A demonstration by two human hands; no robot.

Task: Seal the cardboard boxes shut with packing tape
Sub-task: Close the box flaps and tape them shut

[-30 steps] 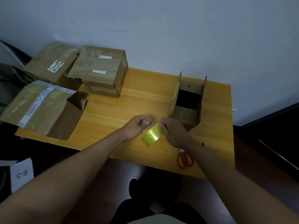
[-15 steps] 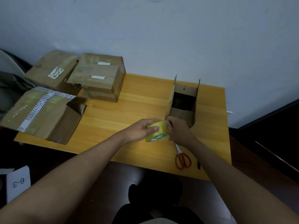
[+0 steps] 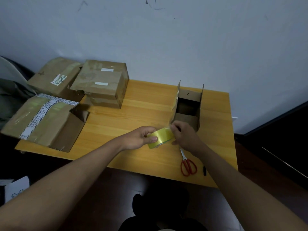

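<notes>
1. Left hand grips the yellow tape roll at frame centre, thumb across its face.
2. Right hand has fingers curled on the roll's right edge, pinching there (can't see the tape end).
3. Open box, flaps up, sits just behind the hands, right of centre on the wooden table.
4. Three taped boxes in the upper left.
5. Red scissors lie lower right, near the table edge.
</notes>
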